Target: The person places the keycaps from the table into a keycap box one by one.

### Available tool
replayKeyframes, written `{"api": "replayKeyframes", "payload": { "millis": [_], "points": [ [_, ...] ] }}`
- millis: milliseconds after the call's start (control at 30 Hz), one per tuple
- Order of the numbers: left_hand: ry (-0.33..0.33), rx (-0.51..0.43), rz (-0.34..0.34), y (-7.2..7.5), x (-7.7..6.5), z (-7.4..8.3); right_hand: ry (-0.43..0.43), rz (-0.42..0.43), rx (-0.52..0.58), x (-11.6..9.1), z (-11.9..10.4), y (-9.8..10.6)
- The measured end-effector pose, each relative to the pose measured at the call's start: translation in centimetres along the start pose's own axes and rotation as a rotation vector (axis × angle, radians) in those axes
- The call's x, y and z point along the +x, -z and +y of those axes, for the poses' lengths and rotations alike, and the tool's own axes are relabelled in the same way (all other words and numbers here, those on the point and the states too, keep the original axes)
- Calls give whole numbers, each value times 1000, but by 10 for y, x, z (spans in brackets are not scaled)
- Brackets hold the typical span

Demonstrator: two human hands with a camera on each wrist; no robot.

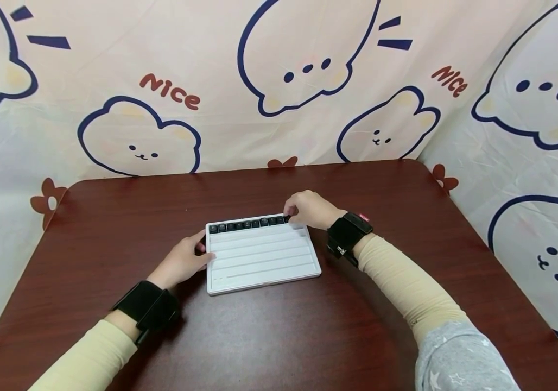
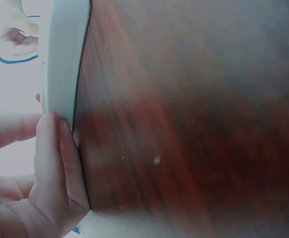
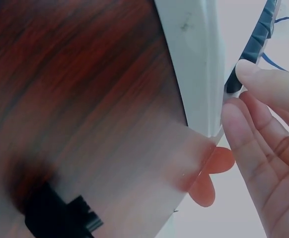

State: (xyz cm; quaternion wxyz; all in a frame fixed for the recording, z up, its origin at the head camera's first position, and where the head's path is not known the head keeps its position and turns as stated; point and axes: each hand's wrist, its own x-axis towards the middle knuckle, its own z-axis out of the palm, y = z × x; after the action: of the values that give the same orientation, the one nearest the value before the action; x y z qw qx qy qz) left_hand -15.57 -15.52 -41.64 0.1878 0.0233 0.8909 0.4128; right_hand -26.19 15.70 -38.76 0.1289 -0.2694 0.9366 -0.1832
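A white tray [image 1: 264, 255] with ridged rows lies on the table, slightly turned. Black keycaps [image 1: 245, 224] stand side by side along its far row. At the tray's left edge my left hand [image 1: 183, 260] holds on, thumb over the rim and fingers against the side; the left wrist view shows these fingers [image 2: 50, 153] at the tray's wall. My right hand [image 1: 310, 209] is at the far right corner. Its thumb and index finger pinch the black keycap [image 3: 235, 82] at the row's right end, partly hidden by the fingertips.
The brown wooden table [image 1: 279, 336] extends around the tray. Behind it and at the sides hangs a pale cloth [image 1: 230, 136] printed with blue cartoon outlines. Each wrist carries a black strap [image 1: 147, 307].
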Motion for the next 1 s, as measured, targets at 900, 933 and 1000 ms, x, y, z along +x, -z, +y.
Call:
{"api": "replayKeyframes", "payload": {
  "millis": [900, 933, 1000],
  "points": [
    [-8, -42, -13, -1, 0, -2, 145, -24, -73, -37, 16, 22],
    [-4, -39, -13, -1, 0, -2, 143, -32, -79, -39, 18, 23],
    [2, -33, -12, -2, 0, -1, 135, -48, -82, -43, 20, 26]
  ]
}}
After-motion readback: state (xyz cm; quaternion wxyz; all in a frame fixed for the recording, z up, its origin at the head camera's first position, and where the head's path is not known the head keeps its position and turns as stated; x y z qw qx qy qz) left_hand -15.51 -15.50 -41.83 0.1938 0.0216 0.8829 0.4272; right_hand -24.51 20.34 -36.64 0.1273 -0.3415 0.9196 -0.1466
